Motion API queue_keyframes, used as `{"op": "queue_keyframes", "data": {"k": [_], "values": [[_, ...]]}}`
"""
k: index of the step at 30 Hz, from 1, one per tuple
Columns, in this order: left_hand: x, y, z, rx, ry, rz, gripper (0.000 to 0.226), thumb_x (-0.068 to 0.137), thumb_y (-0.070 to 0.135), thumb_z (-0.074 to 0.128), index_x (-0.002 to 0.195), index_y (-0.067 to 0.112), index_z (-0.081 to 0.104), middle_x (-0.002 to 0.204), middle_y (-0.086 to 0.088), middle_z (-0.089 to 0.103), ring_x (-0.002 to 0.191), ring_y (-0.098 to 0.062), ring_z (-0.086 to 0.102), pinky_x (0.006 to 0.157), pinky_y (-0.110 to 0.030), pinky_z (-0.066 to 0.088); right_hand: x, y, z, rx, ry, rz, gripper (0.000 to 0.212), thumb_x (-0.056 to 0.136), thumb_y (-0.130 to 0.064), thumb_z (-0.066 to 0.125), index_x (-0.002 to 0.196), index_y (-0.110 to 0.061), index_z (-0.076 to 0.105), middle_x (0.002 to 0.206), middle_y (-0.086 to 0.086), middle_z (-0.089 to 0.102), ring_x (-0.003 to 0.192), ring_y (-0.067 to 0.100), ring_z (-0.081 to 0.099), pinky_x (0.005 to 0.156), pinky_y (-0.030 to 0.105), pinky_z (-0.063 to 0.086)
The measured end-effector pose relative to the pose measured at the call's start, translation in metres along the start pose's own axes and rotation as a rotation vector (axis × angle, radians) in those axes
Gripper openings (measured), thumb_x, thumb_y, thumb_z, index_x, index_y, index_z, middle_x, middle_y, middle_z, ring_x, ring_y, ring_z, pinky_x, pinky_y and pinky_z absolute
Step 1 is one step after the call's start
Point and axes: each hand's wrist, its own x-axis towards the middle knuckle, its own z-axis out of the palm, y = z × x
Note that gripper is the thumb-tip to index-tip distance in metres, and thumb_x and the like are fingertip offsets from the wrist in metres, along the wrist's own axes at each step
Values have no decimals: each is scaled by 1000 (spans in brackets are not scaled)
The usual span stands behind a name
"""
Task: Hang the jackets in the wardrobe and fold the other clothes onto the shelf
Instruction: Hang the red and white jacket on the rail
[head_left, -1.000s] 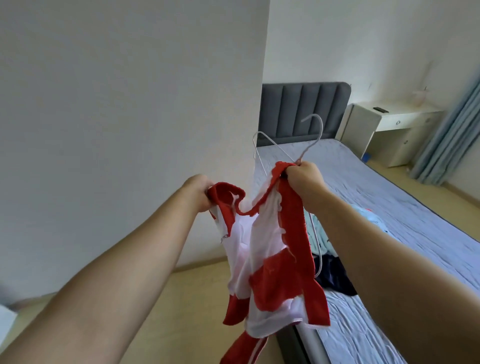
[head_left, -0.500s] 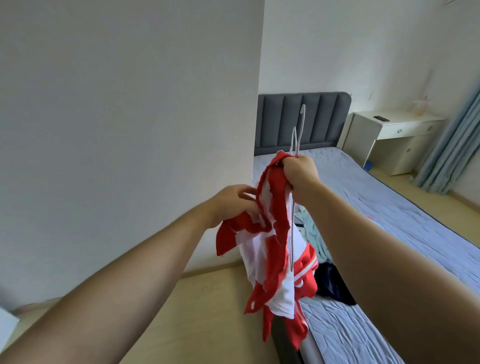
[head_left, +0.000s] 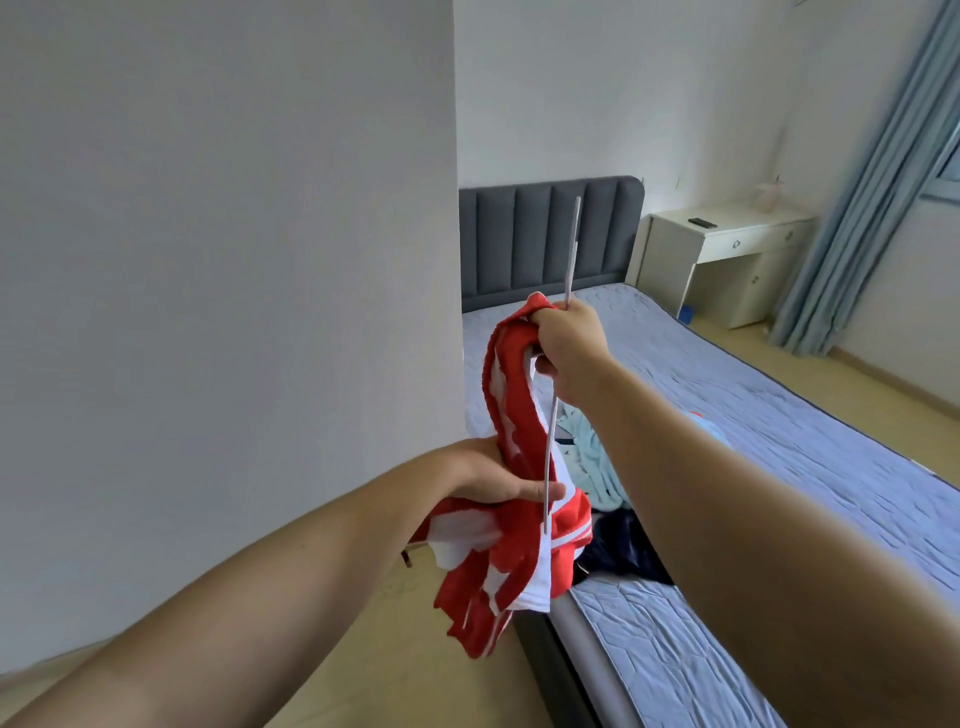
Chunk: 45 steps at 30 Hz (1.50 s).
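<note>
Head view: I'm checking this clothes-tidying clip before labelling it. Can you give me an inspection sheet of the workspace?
Surface: bed with a quilted pale blue cover.
Job's things: red and white garment held bunched in the air near the bed's edge; wire hanger upright and seen edge-on against it; light blue garment and dark navy garment heaped on the bed.
Clutter: small dark object on the white desk.
Hands: right hand grips the hanger and the garment's top; left hand grips the garment lower down.
Cables: nothing seen.
Surroundings: white wall, grey headboard, blue curtain, wooden floor.
</note>
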Motion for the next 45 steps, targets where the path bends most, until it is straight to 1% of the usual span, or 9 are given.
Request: {"op": "queue_keyframes", "data": {"k": [2,6,9,16,24,31,36,40,45], "values": [[6,2,5,9,48,-4,102,49,91,69,135,37,55,129,12,63,109,-15,60,91,-30,47,2,3,-3,12,7,2,6,95,-15,52,92,-14,57,73,9,61,62,23,58,40,25,40],[22,0,7,-56,194,-25,31,79,50,74,101,30,67,107,2,73,87,-12,66,74,-25,52,5,9,-11,-10,41,-10,8,97,-21,53,89,-19,54,75,7,63,62,21,57,39,23,38],[29,-7,2,-128,175,-3,19,92,44,66,90,26,68,90,4,71,84,-13,67,73,-26,51,11,12,-24,-77,64,-33,8,95,-21,55,87,-19,56,75,7,62,64,22,57,40,23,37],[35,11,-42,-913,455,19,19,100,21,62,107,6,71,110,-17,73,101,-31,69,100,-46,53,8,27,-55,-14,-116,29,22,90,-27,73,91,-10,60,81,8,75,64,20,72,51,30,44],[36,64,-86,-1484,398,121,19,103,22,55,97,10,69,80,-10,75,67,-22,74,58,-30,59,2,56,-60,164,-253,132,38,88,-36,68,106,-3,72,93,19,70,80,30,66,74,41,53],[26,89,-116,-1663,396,256,35,107,31,46,126,9,65,121,-15,71,110,-31,69,89,-41,59,-2,77,-60,178,-344,206,13,81,-13,49,91,-16,56,79,6,56,61,18,49,44,24,31],[20,99,-130,-1735,373,319,37,108,32,43,128,8,64,115,-15,73,97,-34,72,70,-43,62,-5,80,-45,-40,-473,118,42,60,0,73,97,-9,55,92,17,61,68,22,45,50,28,30],[8,102,-136,-1800,319,460,37,109,21,38,99,4,69,99,-18,74,103,-36,71,88,-47,58,-4,84,-28,-120,-348,100,94,55,-42,98,127,-19,43,116,2,69,99,17,66,65,26,48],[1,99,-146,-1816,305,524,33,107,25,40,102,6,66,107,-20,68,123,-38,59,111,-52,43,-2,82,4,-10,-63,30,31,76,-25,75,103,-18,61,85,-2,71,65,11,62,42,17,42]]}}
